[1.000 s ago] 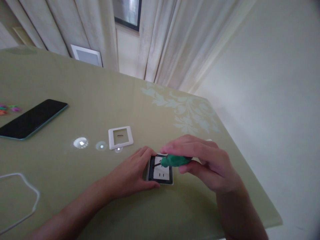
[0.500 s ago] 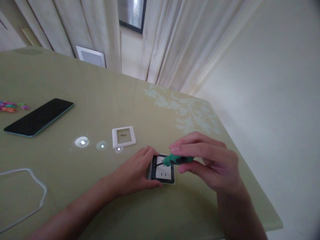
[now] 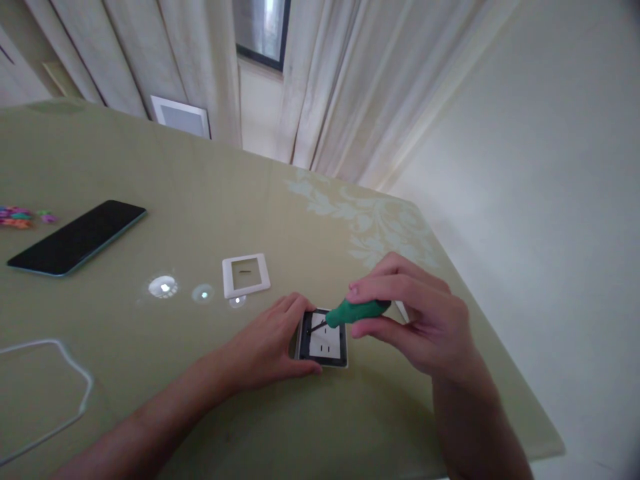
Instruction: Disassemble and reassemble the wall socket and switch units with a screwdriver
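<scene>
A wall socket [image 3: 326, 347] with a white face and black surround lies on the table, slots facing up. My left hand [image 3: 273, 343] grips its left side between thumb and fingers. In my right hand [image 3: 415, 313] is a screwdriver [image 3: 357, 311] with a green handle, pinched between thumb and fingertips. Its thin shaft slants down to the left, and the tip meets the black surround near the socket's left edge. Behind my left hand lies a white square frame [image 3: 227, 277], with a small dark screw [image 3: 245, 271] visible on the table inside its opening.
A black tablet-like device [image 3: 77, 237] rests on the left of the table [image 3: 190, 193], beside small colourful pieces [image 3: 17, 217]. A white cable [image 3: 75, 373] curves at the near left. The table's right edge runs past my right arm, with a wall beyond.
The screwdriver handle has turned in my right hand, showing plain green where black patches showed before. My right fingers have shifted slightly on it. My left hand keeps its hold on the socket.
</scene>
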`<state>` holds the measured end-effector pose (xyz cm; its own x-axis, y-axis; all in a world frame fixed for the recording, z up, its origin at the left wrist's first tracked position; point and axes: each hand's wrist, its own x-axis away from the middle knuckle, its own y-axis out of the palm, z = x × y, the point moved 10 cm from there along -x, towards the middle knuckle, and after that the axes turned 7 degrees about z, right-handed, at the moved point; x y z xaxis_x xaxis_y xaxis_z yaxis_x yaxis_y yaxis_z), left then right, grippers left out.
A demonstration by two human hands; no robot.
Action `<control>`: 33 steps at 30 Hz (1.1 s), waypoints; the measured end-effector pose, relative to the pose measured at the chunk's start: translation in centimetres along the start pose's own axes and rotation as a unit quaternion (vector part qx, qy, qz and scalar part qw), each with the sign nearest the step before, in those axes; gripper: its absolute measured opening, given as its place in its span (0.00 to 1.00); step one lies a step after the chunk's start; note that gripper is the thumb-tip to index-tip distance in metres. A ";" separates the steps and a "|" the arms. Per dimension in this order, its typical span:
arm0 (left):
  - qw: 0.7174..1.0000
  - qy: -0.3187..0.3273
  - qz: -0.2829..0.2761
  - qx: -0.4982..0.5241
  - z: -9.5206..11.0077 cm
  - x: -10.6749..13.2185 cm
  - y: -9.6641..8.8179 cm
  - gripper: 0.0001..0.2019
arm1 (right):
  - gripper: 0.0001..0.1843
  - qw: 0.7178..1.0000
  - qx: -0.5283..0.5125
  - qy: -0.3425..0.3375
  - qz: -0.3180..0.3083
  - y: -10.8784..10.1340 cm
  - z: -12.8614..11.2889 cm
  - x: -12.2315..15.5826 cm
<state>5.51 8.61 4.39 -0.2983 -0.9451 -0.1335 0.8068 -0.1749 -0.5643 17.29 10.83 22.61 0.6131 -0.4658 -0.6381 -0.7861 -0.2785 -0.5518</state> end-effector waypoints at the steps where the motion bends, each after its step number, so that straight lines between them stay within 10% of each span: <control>1: 1.000 -0.002 -0.001 0.003 0.0 0.0 0.0 0.30 | 0.17 0.999 0.020 -0.003 0.026 -0.3 0.1 0.0; 9: 1.000 -0.001 -0.008 -0.006 0.1 0.0 0.1 0.30 | 0.26 0.994 0.027 0.005 -0.107 0.9 -0.5 0.5; 16: 0.999 0.003 -0.012 -0.031 0.1 -0.1 0.0 0.30 | 0.13 0.988 0.144 0.045 0.041 -1.3 1.0 0.1; 21: 0.995 -0.007 -0.029 -0.091 0.3 0.1 -2.3 0.33 | 0.12 0.981 0.041 0.094 0.166 -5.0 1.6 1.7; 28: 0.945 -0.051 0.165 -0.278 -4.4 -0.6 -10.1 0.15 | 0.14 0.892 -0.059 0.188 0.407 -5.2 10.6 9.7; 33: 0.901 -0.077 0.166 -0.394 -7.8 -0.8 -11.2 0.17 | 0.19 0.833 -0.122 0.258 0.473 -3.8 13.4 13.9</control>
<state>-7.25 13.47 4.48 0.0155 -0.9467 -0.3217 0.2088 0.3177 -0.9249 29.83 16.65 8.61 -0.3575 -0.8552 -0.3754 -0.9293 0.2860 0.2335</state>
